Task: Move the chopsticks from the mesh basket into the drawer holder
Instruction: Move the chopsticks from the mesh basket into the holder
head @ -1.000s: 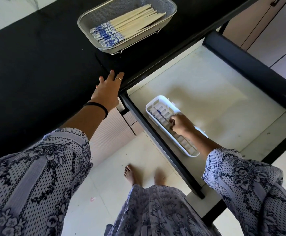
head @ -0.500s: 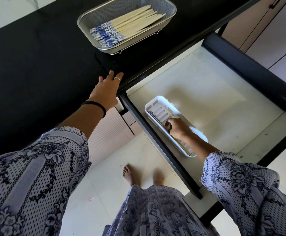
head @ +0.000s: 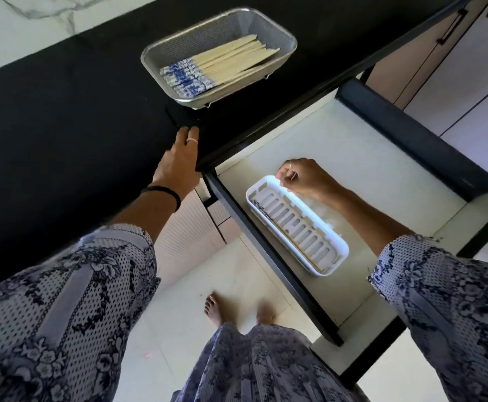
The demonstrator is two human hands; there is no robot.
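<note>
A metal mesh basket (head: 150, 58) stands on the black countertop and holds several pale chopsticks (head: 225, 60) with blue-and-white patterned ends. In the open drawer lies a white slotted holder (head: 300, 227). A chopstick (head: 283, 232) rests along the holder's near-left wall. My right hand (head: 305, 178) hovers at the holder's far end, fingers curled, with nothing visible in them. My left hand (head: 180, 161) lies flat on the counter's edge, just below the basket, empty.
The drawer (head: 353, 152) has a pale floor and a dark tall wall (head: 411, 134) on its right. The black countertop (head: 63, 111) spreads to the left. Cabinet doors stand at the upper right. My bare feet (head: 216, 309) are on the tiled floor below.
My right hand has moved from the middle of the holder up to its far end. The left hand has stayed on the counter edge. The camera view has shifted.
</note>
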